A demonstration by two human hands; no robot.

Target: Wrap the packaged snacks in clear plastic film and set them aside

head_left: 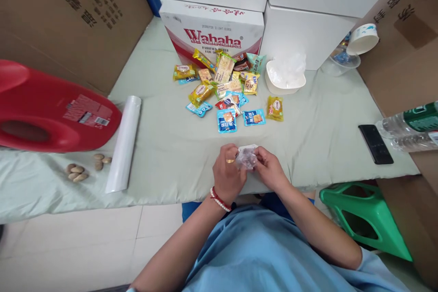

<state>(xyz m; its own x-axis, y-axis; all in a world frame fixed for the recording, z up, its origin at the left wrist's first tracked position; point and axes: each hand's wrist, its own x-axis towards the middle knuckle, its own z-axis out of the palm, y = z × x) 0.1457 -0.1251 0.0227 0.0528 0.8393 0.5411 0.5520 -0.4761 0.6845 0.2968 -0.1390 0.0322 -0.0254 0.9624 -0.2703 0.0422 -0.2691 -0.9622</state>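
Both my hands meet over the near edge of the pale green cloth (178,150). My left hand (228,174) and my right hand (270,169) pinch a small crumpled clear plastic bag (247,157) between their fingertips. The left wrist wears a red bead bracelet and one finger carries a gold ring. Beyond the hands lies a scattered pile of several small snack packets (226,89), yellow, blue and red. A white bowl (285,77) holding clear plastic stands to the right of the pile.
A white roll (123,141) and several nuts (77,172) lie at the left beside a red jug (51,109). A Wahaha carton (212,32) and white boxes stand behind. A black phone (375,143), water bottles (410,125) and a green stool (366,219) are at the right.
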